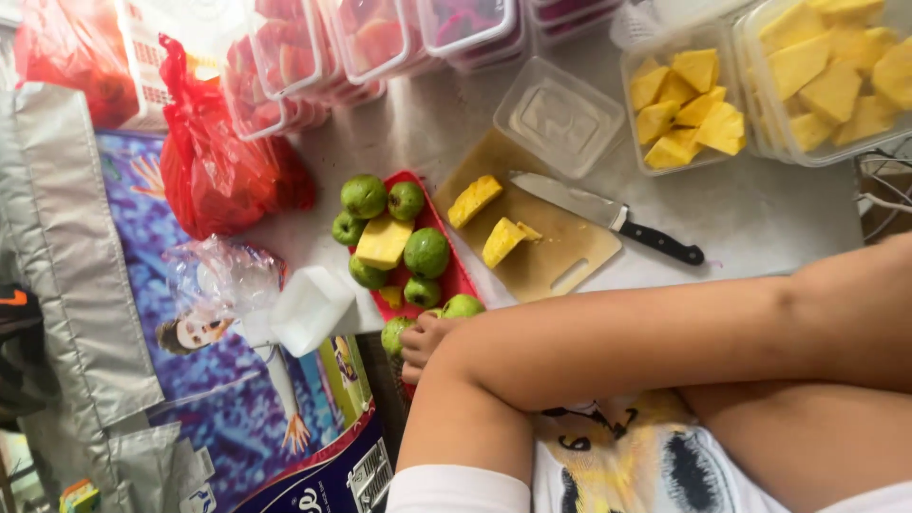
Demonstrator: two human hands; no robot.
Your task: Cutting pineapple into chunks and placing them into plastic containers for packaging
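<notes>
Landmark: red tray (454, 275).

Your hand (425, 344) at tray's near end, fingers curled over green guava (396, 334); contact visible, full grasp not confirmed. Which hand: cannot tell, arms cross and hide it. Other hand out of view.

On tray: more guavas (427, 252) heaped around pineapple chunk (384, 241), rim likely stops rolling.

Just beyond tray: cutting board (556, 256), two pineapple pieces (503, 241), knife (608, 217) laid flat, handle toward you.

Farther: tubs of cut pineapple (686, 106), empty clear tub (559, 116).
</notes>
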